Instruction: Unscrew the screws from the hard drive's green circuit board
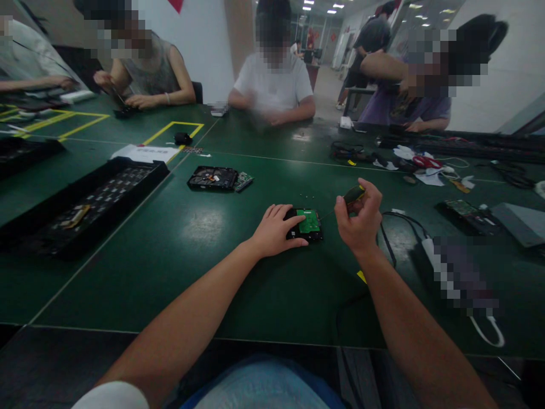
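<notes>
A black hard drive with a green circuit board facing up lies flat on the table. My left hand spans its left side, index finger stretched onto the board and thumb along the near edge, holding the drive. In my right hand is a screwdriver with a dark green and yellow handle, fingers closed round it. Its thin shaft slants down left to the board's right edge; whether the tip sits in a screw is too small to tell. Several tiny screws lie just beyond the drive.
An opened hard drive and a loose circuit board lie farther left. A long black tray stands at left. Right are cables, a white power strip, another drive and a grey box. People sit across the table.
</notes>
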The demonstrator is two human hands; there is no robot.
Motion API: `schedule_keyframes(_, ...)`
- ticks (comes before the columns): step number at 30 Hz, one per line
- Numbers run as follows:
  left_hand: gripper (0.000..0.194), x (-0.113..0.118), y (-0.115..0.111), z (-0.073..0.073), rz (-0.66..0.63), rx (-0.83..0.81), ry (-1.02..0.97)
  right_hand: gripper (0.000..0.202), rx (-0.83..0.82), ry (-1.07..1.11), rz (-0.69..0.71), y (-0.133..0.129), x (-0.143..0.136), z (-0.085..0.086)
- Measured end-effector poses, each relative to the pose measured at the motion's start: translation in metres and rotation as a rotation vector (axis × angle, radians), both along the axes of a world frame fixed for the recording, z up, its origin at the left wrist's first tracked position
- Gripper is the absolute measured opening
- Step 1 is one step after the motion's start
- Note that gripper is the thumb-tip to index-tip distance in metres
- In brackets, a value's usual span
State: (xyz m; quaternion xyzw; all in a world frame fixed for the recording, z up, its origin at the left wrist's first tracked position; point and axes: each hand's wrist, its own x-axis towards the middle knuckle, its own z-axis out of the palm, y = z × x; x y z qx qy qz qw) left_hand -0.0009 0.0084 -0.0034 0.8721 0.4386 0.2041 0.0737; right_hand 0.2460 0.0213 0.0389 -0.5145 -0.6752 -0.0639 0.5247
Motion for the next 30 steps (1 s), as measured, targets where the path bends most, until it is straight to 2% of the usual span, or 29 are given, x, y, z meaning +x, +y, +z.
schedule_keyframes(5,0.076,0.0006,0.0004,-0.0010,0.013,0.011,0.001,0.057,0.050,0.025,0.071,0.0008,-0.0018,0.0002)
schedule_keyframes(10,0.077,0.0005,0.0016,-0.0021,0.001,0.007,-0.001,0.060,0.058,-0.023,0.024,0.0008,-0.0009,-0.0009)
schedule_keyframes(18,0.078,0.0006,0.0022,-0.0025,0.003,0.013,0.000,0.064,0.067,-0.038,0.033,0.0029,0.0008,-0.0030)
schedule_keyframes(26,0.093,0.0019,0.0028,-0.0017,0.028,-0.005,-0.029,0.066,0.023,0.031,0.128,0.0027,0.0018,-0.0039)
schedule_keyframes(30,0.095,0.0026,0.0029,-0.0021,0.036,-0.008,-0.026,0.066,0.014,0.021,0.101,-0.0010,-0.0005,-0.0006)
